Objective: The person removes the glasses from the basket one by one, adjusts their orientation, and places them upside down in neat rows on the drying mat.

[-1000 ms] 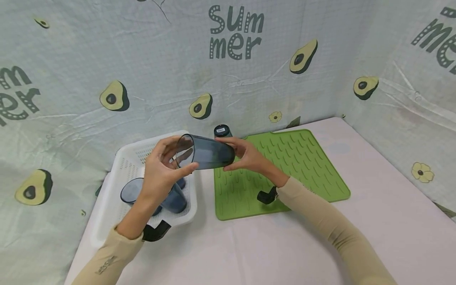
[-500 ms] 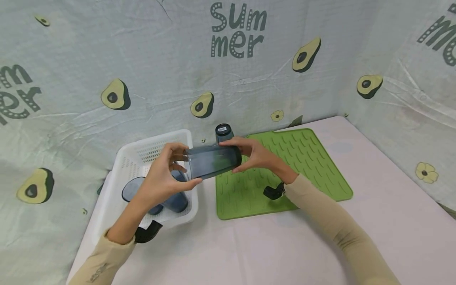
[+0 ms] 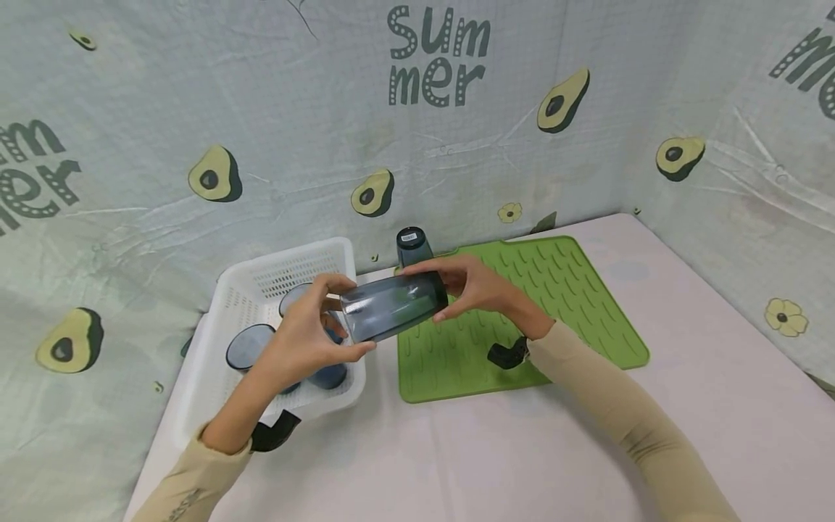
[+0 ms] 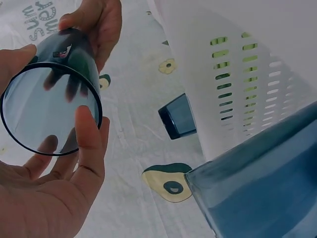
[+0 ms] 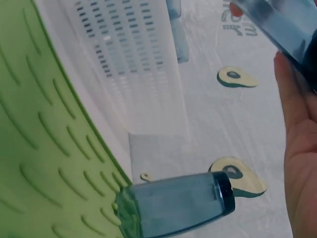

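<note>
Right now the person holds one translucent smoky-blue plastic tumbler [image 3: 394,305] on its side in the air, above the gap between the white perforated plastic basket [image 3: 215,341] and the green ribbed silicone drying mat [image 3: 561,290]. The left hand [image 3: 306,337] grips the open rim end, thumb curled along the front of the rim and fingers wrapped behind it; the left wrist view shows the round mouth [image 4: 49,111] ringed by that thumb [image 4: 89,144] and the palm. The right hand [image 3: 479,286] grips the base end, fingers curled over the top and thumb below. So both hands are closed on the same tumbler, one at each end. Counting the cups: one in the hands, a second blue tumbler [image 3: 412,248] standing upside down on the far left corner of the mat, a small label on its upturned base, and at least two more in the basket, one near the middle [image 3: 248,348] and one further back [image 3: 293,296], both partly hidden behind the left hand. That makes four that I can count, with one basket and one mat, all on the pale pink tabletop [image 3: 522,449]. Avocado-print cloth [image 3: 261,145] hangs behind and to the right.
</note>
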`<control>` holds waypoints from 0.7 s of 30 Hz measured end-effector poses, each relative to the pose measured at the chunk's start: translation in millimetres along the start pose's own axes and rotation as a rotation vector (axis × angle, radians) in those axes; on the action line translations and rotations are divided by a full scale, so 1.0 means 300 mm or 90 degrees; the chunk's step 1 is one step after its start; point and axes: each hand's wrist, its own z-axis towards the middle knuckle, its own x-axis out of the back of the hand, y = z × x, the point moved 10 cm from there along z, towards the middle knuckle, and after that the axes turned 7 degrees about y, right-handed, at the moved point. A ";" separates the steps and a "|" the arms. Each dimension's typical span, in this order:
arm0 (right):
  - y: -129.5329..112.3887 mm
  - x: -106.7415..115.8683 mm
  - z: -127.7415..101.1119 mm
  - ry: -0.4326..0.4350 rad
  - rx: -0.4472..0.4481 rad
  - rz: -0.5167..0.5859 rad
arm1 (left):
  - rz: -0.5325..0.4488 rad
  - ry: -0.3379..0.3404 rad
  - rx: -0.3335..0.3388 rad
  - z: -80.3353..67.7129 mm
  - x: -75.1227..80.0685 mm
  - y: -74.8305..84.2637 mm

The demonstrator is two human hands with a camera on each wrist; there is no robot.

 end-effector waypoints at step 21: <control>-0.132 -0.096 0.095 0.028 0.106 0.190 | -0.066 -0.050 0.003 0.016 -0.084 0.040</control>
